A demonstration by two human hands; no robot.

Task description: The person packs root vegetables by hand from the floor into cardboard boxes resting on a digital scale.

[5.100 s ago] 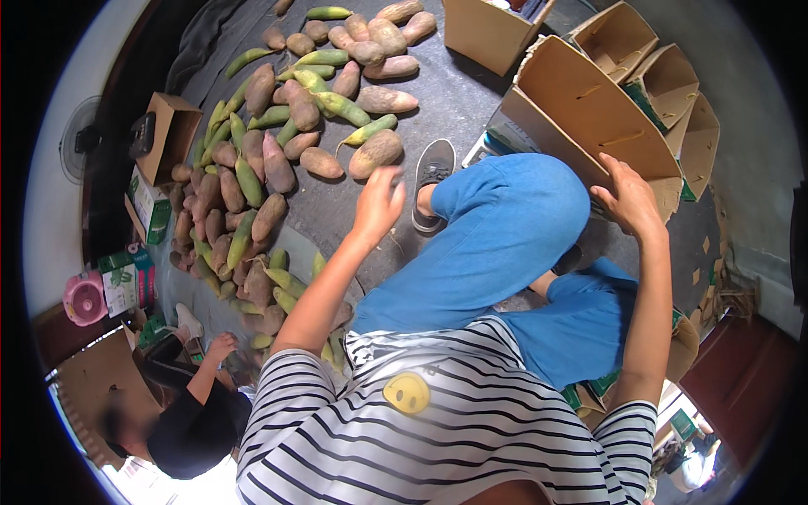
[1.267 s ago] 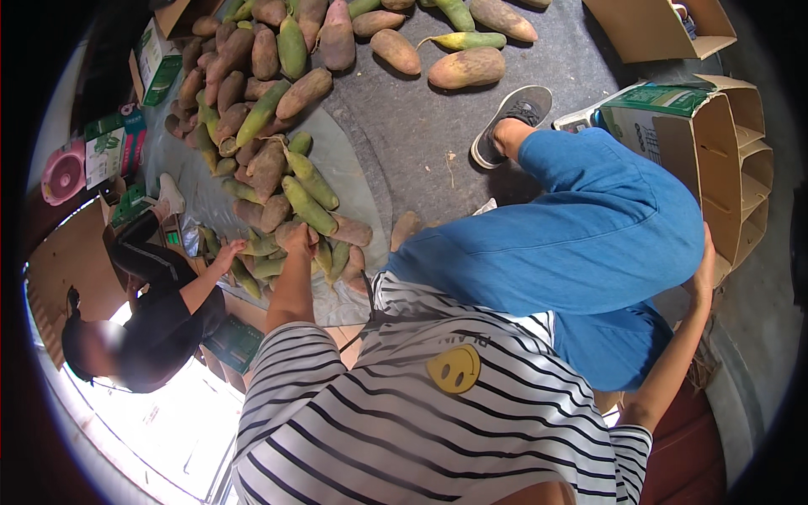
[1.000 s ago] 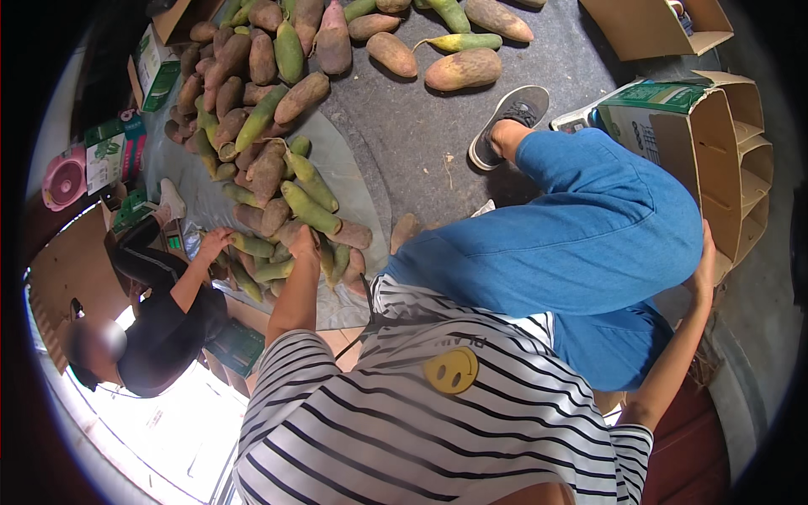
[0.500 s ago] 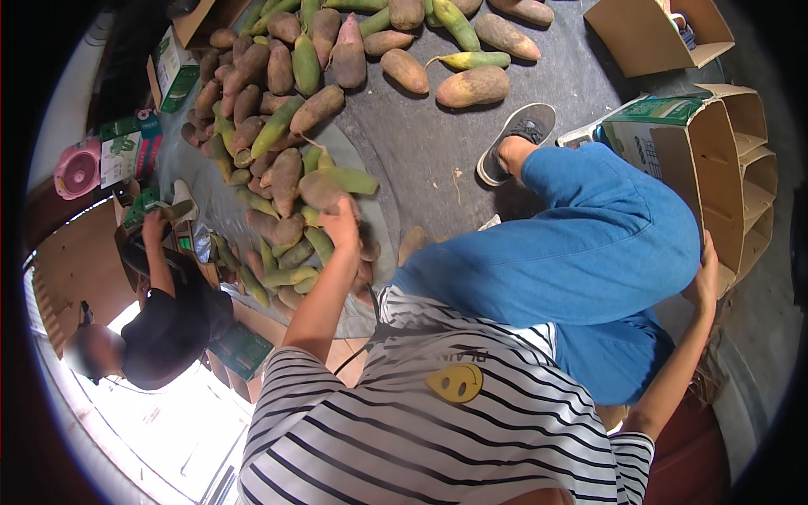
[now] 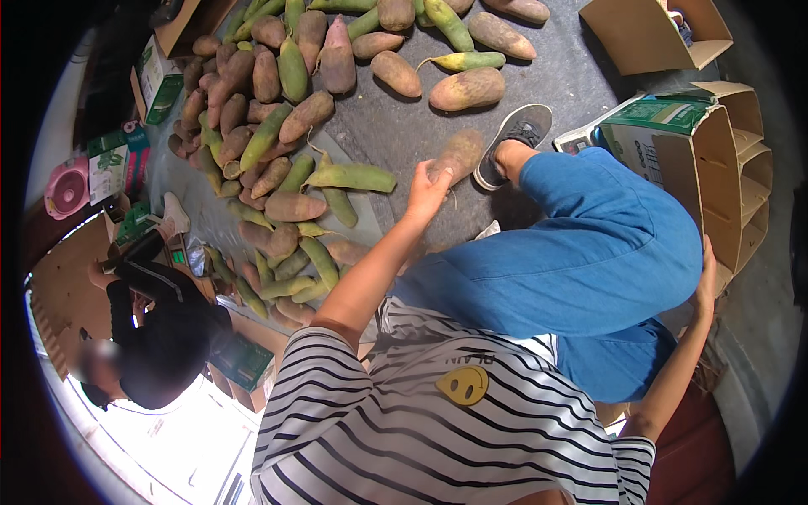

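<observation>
Left hand [image 5: 427, 195]: fingers wrapped round the near end of a brownish-pink, blunt oval root vegetable [image 5: 460, 153], its free end jutting out ahead of them. Grip covers one end only; judged the weak point, as weight beyond the fingers could twist the root loose, and a fall might bruise it. Just right of that free end, a dark grey shoe with pale sole rim [image 5: 528, 129]; contact unclear, a wide swing could knock the foot. Left of the same fingers, a long, smooth green root [image 5: 353, 177] lies over others at the edge of a mixed green and brownish pile [image 5: 269, 139]; a nudge may set rounded neighbours rolling. Well off to their right, right hand [image 5: 705, 273]: fingers partly hidden beside an open green-and-white cardboard carton [image 5: 711, 160]; cannot tell whether they pinch it. If so, pulling could tip or tear it.
</observation>
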